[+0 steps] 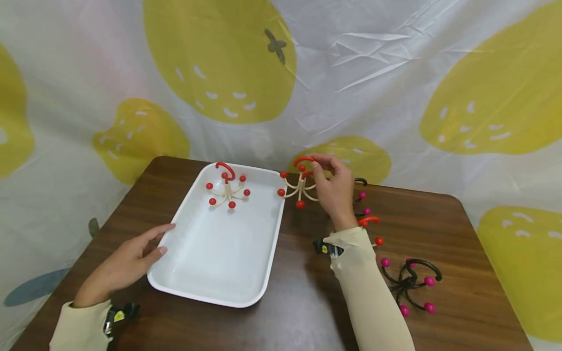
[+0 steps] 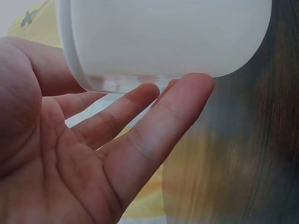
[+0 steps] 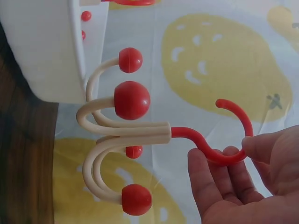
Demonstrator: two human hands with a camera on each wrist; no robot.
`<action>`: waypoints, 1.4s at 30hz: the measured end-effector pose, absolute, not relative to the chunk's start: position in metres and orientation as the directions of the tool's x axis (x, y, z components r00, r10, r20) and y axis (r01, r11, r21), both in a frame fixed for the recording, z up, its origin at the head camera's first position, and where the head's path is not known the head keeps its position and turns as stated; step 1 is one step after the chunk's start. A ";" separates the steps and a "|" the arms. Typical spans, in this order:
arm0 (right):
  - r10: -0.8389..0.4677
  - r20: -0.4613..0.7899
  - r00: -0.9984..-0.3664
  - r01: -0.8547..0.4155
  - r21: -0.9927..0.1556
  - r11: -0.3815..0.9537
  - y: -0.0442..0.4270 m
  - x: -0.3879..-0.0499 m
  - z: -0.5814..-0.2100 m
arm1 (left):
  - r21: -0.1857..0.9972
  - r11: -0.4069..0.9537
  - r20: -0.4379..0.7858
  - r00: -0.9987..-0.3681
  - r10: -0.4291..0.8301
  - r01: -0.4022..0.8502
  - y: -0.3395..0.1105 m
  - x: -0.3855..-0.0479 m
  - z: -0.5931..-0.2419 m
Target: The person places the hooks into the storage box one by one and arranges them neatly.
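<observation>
My right hand (image 1: pixel 335 190) pinches the red hook (image 3: pixel 229 158) of a cream hanger with red ball tips (image 1: pixel 300 187), held just right of the white tray's (image 1: pixel 219 253) far right corner. In the right wrist view, the hanger's cream arms (image 3: pixel 140 132) curve beside the tray wall. A similar cream and red hanger (image 1: pixel 228 192) is inside the tray at its far end. At the tray's left rim is my left hand (image 1: pixel 127 263), fingers extended; in the left wrist view its fingertips (image 2: pixel 196 86) touch the tray edge (image 2: pixel 163 42).
On the brown table (image 1: pixel 461 243), right of the tray, a black hanger with pink balls (image 1: pixel 409 282) lies near the front. Behind my right forearm, a red hook (image 1: pixel 369 221) and another black hook (image 1: pixel 361 181) are partly hidden. A patterned cloth (image 1: pixel 351 97) hangs along the table's back.
</observation>
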State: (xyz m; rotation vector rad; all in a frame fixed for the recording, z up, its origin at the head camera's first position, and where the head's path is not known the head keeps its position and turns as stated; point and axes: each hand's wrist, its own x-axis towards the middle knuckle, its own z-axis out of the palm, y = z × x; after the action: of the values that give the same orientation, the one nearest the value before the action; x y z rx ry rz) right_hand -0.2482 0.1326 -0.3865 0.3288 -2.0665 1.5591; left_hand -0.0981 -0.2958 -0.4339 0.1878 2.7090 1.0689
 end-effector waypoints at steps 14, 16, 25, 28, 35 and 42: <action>0.056 0.559 -0.827 -0.532 -0.812 0.241 0.107 -0.248 -0.370 | 0.696 0.716 -0.153 -0.964 0.216 0.050 -0.298 -0.098 -0.436; 0.043 0.541 -0.840 -0.522 -0.827 0.208 0.103 -0.249 -0.370 | 0.697 0.715 -0.149 -0.965 0.218 0.054 -0.299 -0.098 -0.437; 0.002 0.518 -0.855 -0.514 -0.848 0.129 0.088 -0.259 -0.377 | 0.699 0.714 -0.147 -0.965 0.216 0.053 -0.297 -0.098 -0.435; -0.020 0.521 -0.853 -0.519 -0.844 0.133 0.082 -0.261 -0.382 | 0.703 0.710 -0.154 -0.964 0.216 0.047 -0.297 -0.097 -0.434; -0.070 0.501 -0.862 -0.506 -0.854 0.122 0.064 -0.263 -0.384 | 0.713 0.700 -0.161 -0.962 0.219 0.040 -0.297 -0.098 -0.434; -0.092 0.499 -0.862 -0.507 -0.852 0.131 0.053 -0.266 -0.393 | 0.735 0.677 -0.156 -0.961 0.228 0.041 -0.298 -0.098 -0.437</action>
State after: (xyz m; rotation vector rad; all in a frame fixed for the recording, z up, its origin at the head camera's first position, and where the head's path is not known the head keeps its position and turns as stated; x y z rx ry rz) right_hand -0.2657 0.0530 -0.3930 0.5812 -2.0891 1.7843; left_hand -0.0978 -0.2985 -0.4369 0.2164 2.6562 1.1560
